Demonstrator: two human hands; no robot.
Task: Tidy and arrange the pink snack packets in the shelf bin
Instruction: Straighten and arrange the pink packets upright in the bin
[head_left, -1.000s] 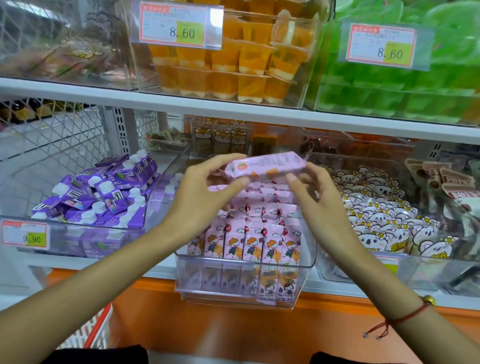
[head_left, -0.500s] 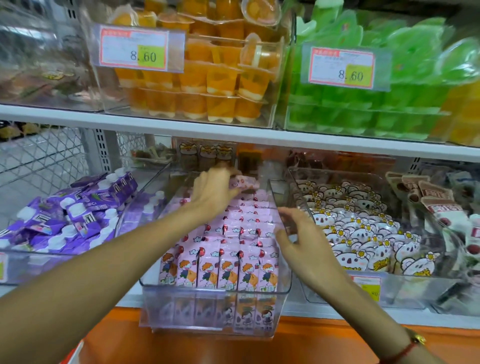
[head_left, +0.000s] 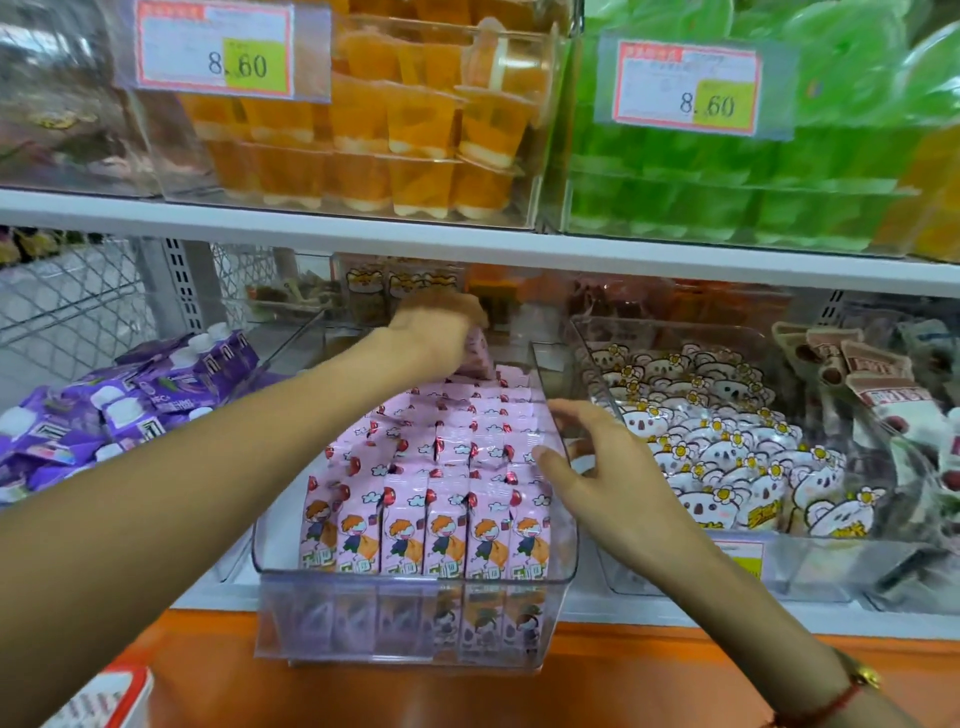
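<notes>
Clear bin (head_left: 415, 582), middle shelf: pink packets (head_left: 447, 467) standing upright in tight rows, front row facing out, rows filling the bin toward the back. Left hand (head_left: 436, 332), at the rear of the bin: grip curled round one pink packet (head_left: 477, 353) at the back row, partly blurred. Right hand (head_left: 597, 467), at the bin's right wall: fingers spread and relaxed, holding nothing, thumb tip touching the packets. Handling, judged: packets light, soft-walled, glossy film likely slippery and easily creased; best pinched at the top seam or squared by pressing flat against the row.
</notes>
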